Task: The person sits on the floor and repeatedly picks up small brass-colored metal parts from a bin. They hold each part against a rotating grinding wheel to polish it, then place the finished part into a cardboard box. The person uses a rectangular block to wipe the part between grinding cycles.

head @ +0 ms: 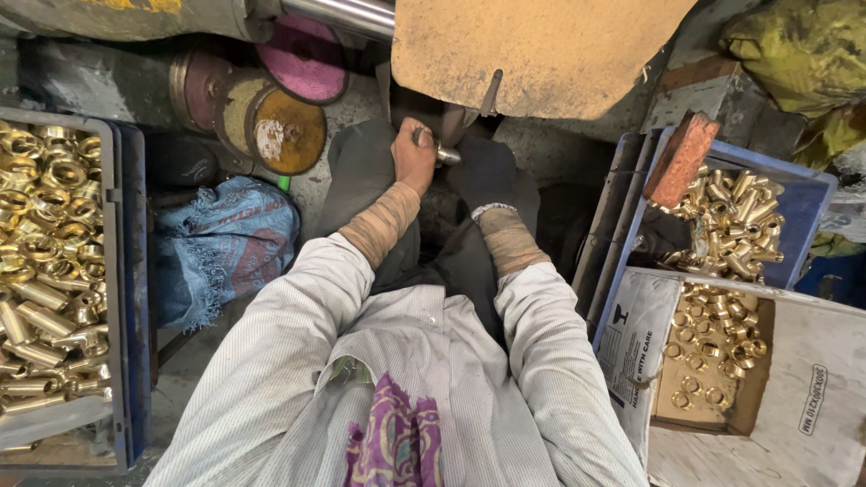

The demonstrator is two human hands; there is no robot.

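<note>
**2 hands at the wheel, brass on every side**

The person sits low, looking down past a pale striped shirt and a purple patterned cloth at the chest. Both forearms reach forward and meet just under a big tan wheel (541, 54) that fills the top of the view.

The left hand (413, 155) is bare, its fingers clamped around a small metal fitting (446, 155) whose shiny end pokes out to the right, close beneath the wheel's lower edge. The right hand (483, 171) wears a dark glove and sits just beside the fitting, touching or nearly touching its free end; whether its fingers are together or apart around the piece I cannot tell, as the glove blends into the dark cloth below.

On the person's left stands a blue crate (122, 271) heaped with gold-coloured rings and short tubes. Between that crate and the left arm lies a crumpled blue cloth (221, 243). Beyond it, 2 round discs lean together, one yellowish (284, 131), one pink (302, 59).

On the right, a second blue crate (803, 189) holds a pile of brass pieces, with a reddish brick (681, 158) resting on its near rim. In front of it, an open cardboard box (794, 397) holds more small brass rings.
</note>
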